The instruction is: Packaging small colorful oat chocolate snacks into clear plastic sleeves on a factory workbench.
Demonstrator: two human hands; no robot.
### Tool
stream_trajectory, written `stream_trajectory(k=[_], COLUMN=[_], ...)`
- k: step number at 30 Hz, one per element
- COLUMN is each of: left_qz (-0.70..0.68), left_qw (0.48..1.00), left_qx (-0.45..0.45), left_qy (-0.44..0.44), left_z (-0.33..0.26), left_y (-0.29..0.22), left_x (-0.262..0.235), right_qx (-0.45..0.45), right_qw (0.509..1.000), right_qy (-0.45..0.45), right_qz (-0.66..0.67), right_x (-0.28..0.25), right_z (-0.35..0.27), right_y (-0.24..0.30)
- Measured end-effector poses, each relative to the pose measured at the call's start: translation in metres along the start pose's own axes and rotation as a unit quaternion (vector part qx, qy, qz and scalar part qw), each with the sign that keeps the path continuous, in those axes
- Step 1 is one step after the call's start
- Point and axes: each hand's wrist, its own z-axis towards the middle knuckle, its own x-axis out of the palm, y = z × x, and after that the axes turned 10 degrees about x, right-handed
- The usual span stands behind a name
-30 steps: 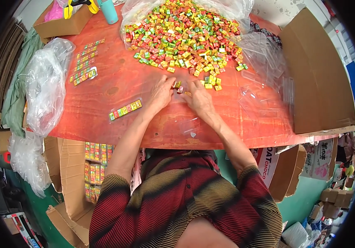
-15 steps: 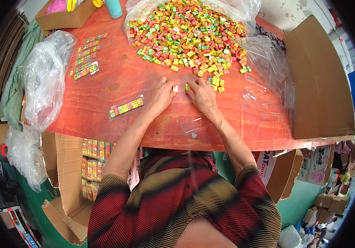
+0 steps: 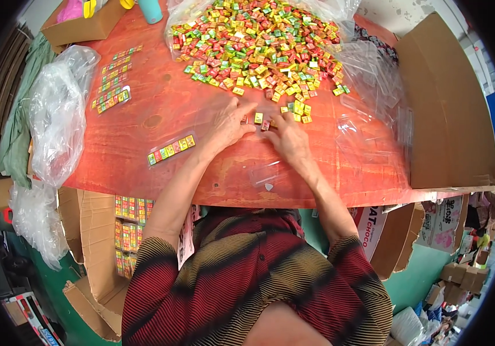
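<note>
My left hand (image 3: 233,124) is over the table with index finger and thumb spread apart. A small red box (image 3: 244,120) lies between them, partly covered by the hand. Just right of its fingertips sits a small yellow box (image 3: 258,118). Facing it, my right hand (image 3: 290,139) has its thumb and fingers closed around a small dark-red box (image 3: 265,125) with a pale face. Beyond both hands rises a large heap of small red, yellow and green boxes (image 3: 259,46). Several stray yellow boxes (image 3: 298,108) lie beside my right fingers.
Left of my left arm is a clear tray (image 3: 171,149) holding a row of small boxes. Farther left lie more filled rows (image 3: 113,99) and a plastic bag (image 3: 60,115). Clear empty trays (image 3: 368,130) and a tall cardboard box (image 3: 452,104) stand right. An open carton (image 3: 97,230) sits below.
My left index finger and thumb have spread apart. A yellow box and a dark-red box now show between my hands. The view has shifted slightly.
</note>
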Motion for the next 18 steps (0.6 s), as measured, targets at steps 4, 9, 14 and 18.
stream_trajectory(k=[4, 9, 14, 18], left_qz=[0.002, 0.016, 0.016, 0.020], left_qw=[1.000, 0.998, 0.998, 0.999], left_qx=[0.003, 0.051, 0.021, 0.024], left_qy=[0.021, -0.040, -0.050, -0.041], left_z=[0.009, 0.004, -0.002, 0.002], left_y=[-0.012, -0.009, -0.017, -0.015], left_x=[0.002, 0.019, 0.024, 0.025], right_qx=[-0.009, 0.042, 0.034, 0.037], right_qw=[1.000, 0.998, 0.999, 0.998], right_qy=[-0.010, 0.005, -0.022, 0.003], right_qz=[-0.024, -0.036, -0.020, -0.058], right_x=[0.011, 0.010, 0.008, 0.007], right_z=[0.002, 0.001, -0.003, -0.004], right_y=[-0.006, -0.005, -0.009, -0.018])
